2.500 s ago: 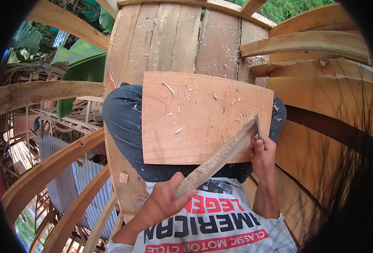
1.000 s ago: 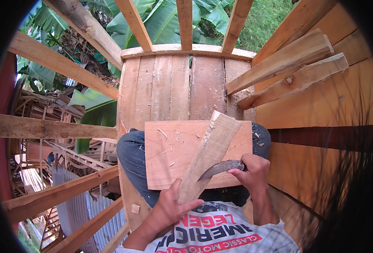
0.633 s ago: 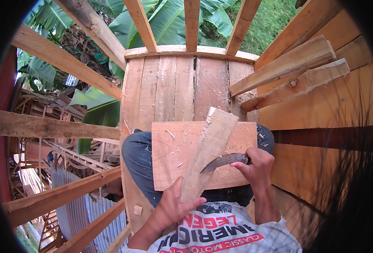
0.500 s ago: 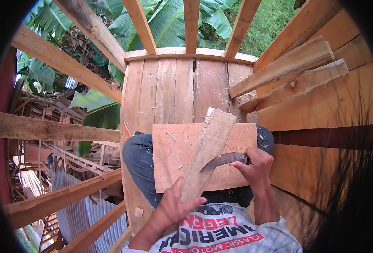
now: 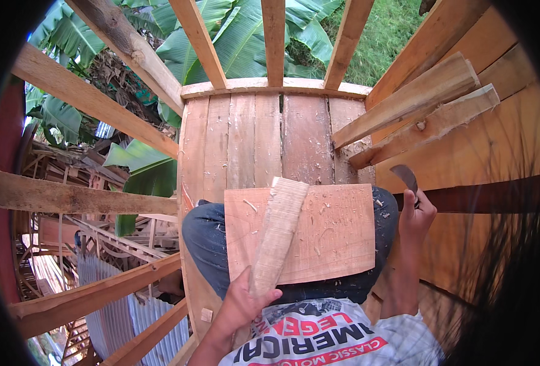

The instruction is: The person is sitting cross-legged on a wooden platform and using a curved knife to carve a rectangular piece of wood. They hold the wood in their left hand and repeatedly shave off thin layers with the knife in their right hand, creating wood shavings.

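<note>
Your left hand (image 5: 243,303) wraps firmly round the near end of a pale, rough-sawn wooden strip (image 5: 279,232), over a flat reddish wooden board (image 5: 337,229) on your lap (image 5: 204,244), probably for support. Your right hand (image 5: 417,216), closed round a curved grey-bladed knife (image 5: 405,175), is out right, no longer at the strip as earlier.

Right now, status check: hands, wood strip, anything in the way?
Left hand gripping strip. Right hand holding knife, blade clear of strip. Shavings scattered on board below.
</note>
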Demonstrator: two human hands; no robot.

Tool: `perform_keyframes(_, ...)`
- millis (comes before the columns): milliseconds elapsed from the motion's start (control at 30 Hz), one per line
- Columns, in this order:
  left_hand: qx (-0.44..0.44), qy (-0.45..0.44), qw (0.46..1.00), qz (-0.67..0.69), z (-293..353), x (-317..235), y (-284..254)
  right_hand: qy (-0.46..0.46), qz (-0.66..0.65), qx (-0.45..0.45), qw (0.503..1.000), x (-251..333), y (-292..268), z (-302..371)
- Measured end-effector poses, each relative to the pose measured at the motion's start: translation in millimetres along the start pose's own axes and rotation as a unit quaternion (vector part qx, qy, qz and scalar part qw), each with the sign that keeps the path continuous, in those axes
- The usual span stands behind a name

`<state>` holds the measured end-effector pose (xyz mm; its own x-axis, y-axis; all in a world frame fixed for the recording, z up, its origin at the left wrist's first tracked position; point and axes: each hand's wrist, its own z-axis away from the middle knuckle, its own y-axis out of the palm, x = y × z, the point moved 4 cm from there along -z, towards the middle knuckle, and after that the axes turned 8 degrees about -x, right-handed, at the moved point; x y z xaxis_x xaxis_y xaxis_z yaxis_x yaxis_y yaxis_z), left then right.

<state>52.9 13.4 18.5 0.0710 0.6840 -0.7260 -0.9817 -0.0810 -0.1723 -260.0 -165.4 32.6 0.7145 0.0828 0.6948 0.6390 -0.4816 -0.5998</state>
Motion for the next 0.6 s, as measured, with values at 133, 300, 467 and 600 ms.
perform_keyframes(133, -0.097, 0.14, 0.985, 0.034, -15.9, -15.2, -19.2, -0.071, -0.02, 0.162, 0.984, 35.4, 14.4, 30.6)
perform_keyframes(300, 0.056, 0.061, 0.995, 0.063, -15.0, -49.3, 6.8, -0.031, -0.089, 0.212, 0.973, 39.3, 29.7, 72.1)
perform_keyframes(467, 0.161, 0.044, 0.983, 0.073, -10.4, -53.4, 33.7, -0.114, -0.038, 0.181, 0.976, 51.1, 20.5, 64.9)
perform_keyframes(600, 0.165, 0.034, 0.985, 0.046, -12.5, -56.0, 42.6, -0.163, 0.017, 0.122, 0.979, 35.8, 12.9, 49.0)
